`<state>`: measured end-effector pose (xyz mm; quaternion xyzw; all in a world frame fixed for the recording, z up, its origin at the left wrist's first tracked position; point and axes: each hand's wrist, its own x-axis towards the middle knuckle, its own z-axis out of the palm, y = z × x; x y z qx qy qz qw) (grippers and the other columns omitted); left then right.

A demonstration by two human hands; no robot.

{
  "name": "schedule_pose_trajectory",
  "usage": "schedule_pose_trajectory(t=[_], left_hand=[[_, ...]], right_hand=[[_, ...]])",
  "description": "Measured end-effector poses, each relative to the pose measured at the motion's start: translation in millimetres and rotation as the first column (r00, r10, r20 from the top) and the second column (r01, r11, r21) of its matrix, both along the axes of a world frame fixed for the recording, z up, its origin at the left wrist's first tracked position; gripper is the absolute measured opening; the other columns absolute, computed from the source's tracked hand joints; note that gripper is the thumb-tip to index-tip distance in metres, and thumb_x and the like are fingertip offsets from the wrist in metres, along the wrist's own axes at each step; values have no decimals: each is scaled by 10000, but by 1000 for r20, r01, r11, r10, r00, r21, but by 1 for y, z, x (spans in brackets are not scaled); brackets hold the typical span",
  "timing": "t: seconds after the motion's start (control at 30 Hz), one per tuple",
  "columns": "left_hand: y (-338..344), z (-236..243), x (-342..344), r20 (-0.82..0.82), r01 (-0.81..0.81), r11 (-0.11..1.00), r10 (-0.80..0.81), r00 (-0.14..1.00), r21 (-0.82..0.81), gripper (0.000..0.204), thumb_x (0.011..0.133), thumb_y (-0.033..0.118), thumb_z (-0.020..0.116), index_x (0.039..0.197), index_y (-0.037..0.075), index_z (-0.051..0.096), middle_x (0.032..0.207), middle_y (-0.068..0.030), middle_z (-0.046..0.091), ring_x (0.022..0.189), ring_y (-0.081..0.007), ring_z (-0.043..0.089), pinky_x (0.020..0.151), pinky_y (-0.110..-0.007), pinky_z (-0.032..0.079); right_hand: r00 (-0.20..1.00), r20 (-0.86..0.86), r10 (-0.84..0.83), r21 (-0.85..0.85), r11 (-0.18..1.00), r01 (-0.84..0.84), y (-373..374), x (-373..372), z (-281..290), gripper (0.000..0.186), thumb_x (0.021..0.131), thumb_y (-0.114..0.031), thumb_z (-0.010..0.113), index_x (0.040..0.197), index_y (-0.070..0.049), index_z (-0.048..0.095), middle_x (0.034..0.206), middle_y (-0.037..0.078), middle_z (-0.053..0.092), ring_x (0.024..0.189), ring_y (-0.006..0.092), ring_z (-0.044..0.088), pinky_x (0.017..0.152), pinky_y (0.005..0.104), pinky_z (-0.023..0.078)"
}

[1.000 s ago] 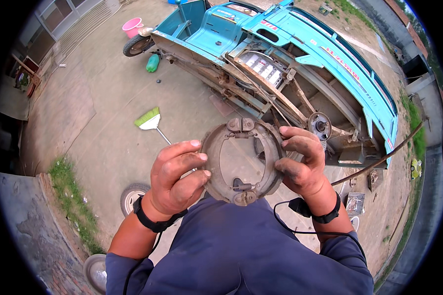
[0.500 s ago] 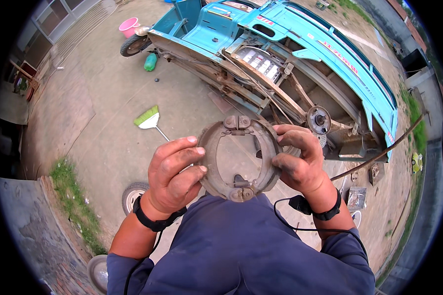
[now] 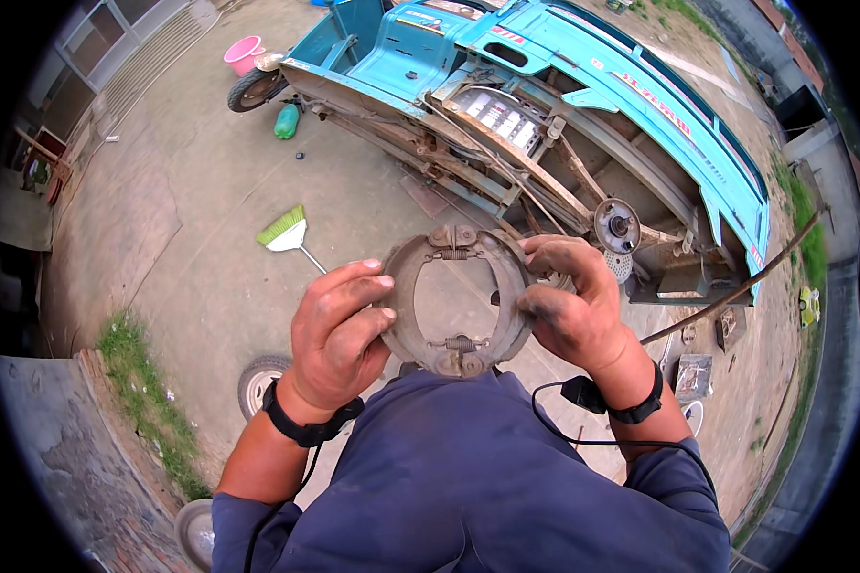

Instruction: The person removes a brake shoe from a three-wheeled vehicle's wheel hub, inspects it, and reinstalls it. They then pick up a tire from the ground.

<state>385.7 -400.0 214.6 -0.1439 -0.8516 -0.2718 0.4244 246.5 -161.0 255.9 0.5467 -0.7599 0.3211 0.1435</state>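
Observation:
Between my hands, in front of my torso, is a pair of worn, dusty brake shoes forming a ring. Coil springs join the two halves at the far and the near end. My left hand pinches the ring's left side between fingers and thumb. On the opposite side, my right hand grips the right shoe, its fingertips partly hidden behind the rim. Grime darkens the fingers of both hands. Beyond lies a blue cargo tricycle tipped on its side, with a bare wheel hub showing.
A green-bristled broom lies on the concrete ahead to the left. Near my left forearm is a loose wheel. Farther off are a green bottle and a pink basin. A long pole slants across the right; a metal tray sits below it.
The brake shoes have tilted a little in my hands, so the near spring now shows more plainly. They have also shifted slightly left. Both hands keep hold.

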Motion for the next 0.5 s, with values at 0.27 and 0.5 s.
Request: schedule_pose_trajectory(t=[0.27, 0.5], left_hand=[[6, -14, -7, 56, 33, 996, -38, 998, 80, 497, 677, -162, 686, 1068, 87, 507, 1164, -196, 658, 954, -365, 710, 677, -377, 607], [23, -31, -16, 230, 187, 976, -209, 950, 114, 523, 716, -158, 682, 1107, 92, 438, 1228, -244, 644, 1014, -390, 695, 788, -396, 613]], right_hand=[[992, 69, -106, 174, 980, 93, 8, 7, -6, 187, 690, -73, 730, 862, -144, 709, 1168, 58, 647, 1003, 223, 673, 740, 324, 584], [963, 244, -116, 216, 974, 62, 42, 15, -24, 385, 649, 54, 700, 978, -102, 573, 1232, 103, 607, 987, 289, 682, 692, 361, 595]])
